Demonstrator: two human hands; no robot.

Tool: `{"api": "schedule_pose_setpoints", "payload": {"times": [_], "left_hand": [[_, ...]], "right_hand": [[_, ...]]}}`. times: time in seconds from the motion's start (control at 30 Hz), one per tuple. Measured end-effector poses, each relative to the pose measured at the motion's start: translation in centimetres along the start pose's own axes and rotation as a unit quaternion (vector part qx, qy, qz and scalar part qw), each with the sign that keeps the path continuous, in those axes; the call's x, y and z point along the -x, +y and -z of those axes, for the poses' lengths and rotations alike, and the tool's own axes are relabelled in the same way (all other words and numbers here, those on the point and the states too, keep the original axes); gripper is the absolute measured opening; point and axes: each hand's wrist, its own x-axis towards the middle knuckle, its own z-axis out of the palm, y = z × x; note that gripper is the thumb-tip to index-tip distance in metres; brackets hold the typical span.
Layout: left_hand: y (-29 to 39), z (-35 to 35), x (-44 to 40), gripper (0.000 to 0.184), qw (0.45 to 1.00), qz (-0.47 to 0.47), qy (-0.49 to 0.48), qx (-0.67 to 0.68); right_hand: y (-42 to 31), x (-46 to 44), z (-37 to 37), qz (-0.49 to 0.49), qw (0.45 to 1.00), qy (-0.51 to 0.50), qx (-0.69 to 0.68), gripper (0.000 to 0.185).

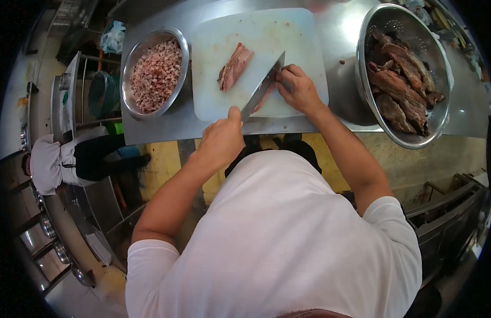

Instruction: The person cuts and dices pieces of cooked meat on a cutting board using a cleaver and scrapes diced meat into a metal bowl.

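My left hand (220, 139) is closed round the handle of a large kitchen knife (262, 87). The blade slants up and to the right over a white cutting board (301, 32). Beside the blade, my right hand (298, 90) has its fingers curled down on a narrow strip of meat (264, 100), partly hidden by the knife and fingers. A thicker piece of cooked-looking meat (235, 66) lies on the board, left of the blade and apart from both hands.
A steel bowl (186, 58) of finely diced meat stands left of the board. To the right, a steel colander (362, 79) holds several large meat pieces. All rest on a metal table (343, 103). Another person (59, 164) is at far left, near a green bin (99, 95).
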Motion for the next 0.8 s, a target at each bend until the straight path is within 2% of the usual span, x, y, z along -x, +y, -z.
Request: {"api": "schedule_pose_setpoints", "payload": {"times": [0.07, 0.13, 0.27, 0.33, 0.37, 0.4, 0.47, 0.5, 0.53, 0.57, 0.63, 0.77, 0.8], "left_hand": [[0.5, -1.5, -1.0, 0.019, 1.000, 0.011, 0.009, 0.010], [0.8, -2.8, -3.4, 0.020, 0.998, -0.011, 0.060, 0.003], [0.2, -0.9, -5.5, 0.021, 0.994, -0.035, 0.083, 0.066], [-1.4, 0.4, -4.3, 0.022, 0.983, -0.052, 0.123, 0.126], [-3.2, -0.2, -4.0, 0.021, 0.962, -0.096, 0.218, 0.134], [-4.3, 0.8, -3.6, 0.021, 0.960, -0.099, 0.224, 0.133], [-5.6, 3.4, -2.2, 0.024, 0.957, -0.003, 0.191, 0.220], [-4.7, 5.4, -0.8, 0.023, 0.940, 0.072, 0.154, 0.296], [-5.6, 5.3, -0.4, 0.023, 0.938, 0.067, 0.161, 0.301], [-7.0, 4.9, -0.1, 0.022, 0.929, 0.066, 0.168, 0.323], [-9.0, 4.4, 0.6, 0.020, 0.918, 0.085, 0.166, 0.349], [-12.1, 2.4, 2.3, 0.019, 0.917, 0.062, 0.152, 0.364], [-12.8, 2.1, 2.7, 0.020, 0.907, 0.058, 0.149, 0.389]], "right_hand": [[-0.1, 0.4, -0.3, -0.006, 1.000, -0.013, -0.007, 0.022], [0.0, 0.4, -0.4, -0.015, 1.000, -0.001, -0.003, 0.025], [-0.6, 0.1, 0.0, 0.007, 1.000, -0.028, 0.004, 0.032], [-1.2, -0.1, -0.3, -0.036, 0.999, -0.024, 0.020, 0.033], [-1.4, -0.6, -0.5, -0.031, 0.999, -0.020, 0.023, 0.033], [-1.7, -1.2, -0.9, -0.032, 0.999, -0.025, 0.024, 0.035], [-2.5, -2.6, -1.4, -0.029, 0.999, -0.031, 0.026, 0.037], [-2.9, -3.6, -1.3, -0.032, 0.994, -0.083, 0.070, 0.041], [-3.1, -4.7, -1.3, -0.035, 0.984, -0.134, 0.116, 0.046], [-3.3, -5.6, -1.7, -0.029, 0.983, -0.134, 0.123, 0.046], [-2.9, -7.5, -3.3, 0.081, 0.990, -0.078, 0.083, 0.047], [-2.4, -9.5, -5.1, 0.108, 0.978, -0.127, 0.125, 0.049], [-2.7, -9.6, -5.0, 0.060, 0.970, -0.175, 0.155, 0.049]]}}
